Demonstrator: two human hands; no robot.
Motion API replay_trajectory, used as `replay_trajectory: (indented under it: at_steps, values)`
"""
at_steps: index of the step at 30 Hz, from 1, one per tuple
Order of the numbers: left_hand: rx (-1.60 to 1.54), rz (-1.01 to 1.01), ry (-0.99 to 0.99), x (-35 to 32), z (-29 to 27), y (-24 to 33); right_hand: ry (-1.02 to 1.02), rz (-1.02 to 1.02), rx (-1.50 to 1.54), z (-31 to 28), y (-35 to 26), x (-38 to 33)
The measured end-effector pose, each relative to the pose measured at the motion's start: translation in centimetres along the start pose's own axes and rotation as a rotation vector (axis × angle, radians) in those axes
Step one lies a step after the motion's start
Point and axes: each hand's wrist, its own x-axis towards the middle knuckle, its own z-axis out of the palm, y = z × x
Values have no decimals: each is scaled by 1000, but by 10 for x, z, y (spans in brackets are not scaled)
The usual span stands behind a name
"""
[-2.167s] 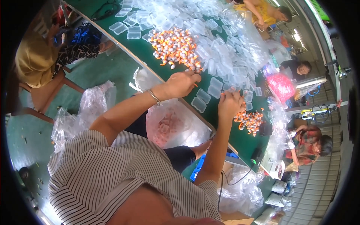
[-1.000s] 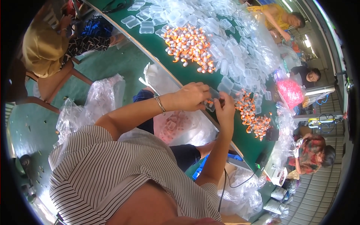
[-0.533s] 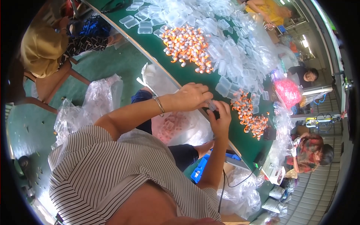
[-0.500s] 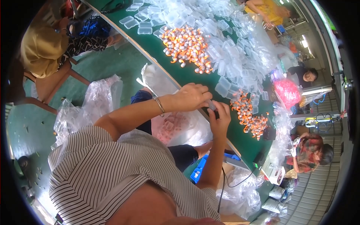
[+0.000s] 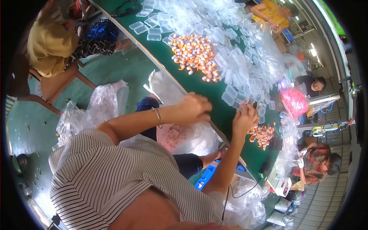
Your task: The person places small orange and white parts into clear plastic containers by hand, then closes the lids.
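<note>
My left hand (image 5: 193,109) hovers over the near edge of the green table (image 5: 174,63), smeared by motion. Its fingers look bent, and I cannot see whether they hold anything. My right hand (image 5: 245,118) has come down on the smaller heap of orange-and-grey curved pieces (image 5: 262,135), beside some clear plastic cases (image 5: 230,95). Its fingers are bunched together with the tips hidden, so what they grip cannot be made out. Farther left on the table lies a larger heap of the same orange-and-grey pieces (image 5: 195,55).
Many clear plastic cases (image 5: 184,19) cover the table's far side. A pink bundle (image 5: 294,100) and a small dark box (image 5: 275,144) are at the right. Below the edge hangs a clear bag (image 5: 191,138) with pinkish contents. Other people sit around the table.
My hands have parted: they were together on a small greyish clear object, which no longer shows. The right hand moved right and away onto the smaller heap. The view shifted slightly.
</note>
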Motion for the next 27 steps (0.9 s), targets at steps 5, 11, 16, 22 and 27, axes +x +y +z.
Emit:
replay_trajectory:
  at_steps: [5, 11, 16, 22, 27]
  values:
    - [268, -210, 204, 37, -20, -46, 113, -11, 105, -11, -4, 4]
    - [416, -225, 194, 45, -2, -65, 114, -87, 388, -40, -27, -9]
    - [397, -123, 259, 36, -1, -54, -81, -201, 523, -47, -66, -31]
    - [258, -150, 253, 36, 1, -59, -65, -109, 507, -26, -45, -16]
    - [118, -186, 276, 34, -1, -47, 47, 77, -46, 5, -14, -3]
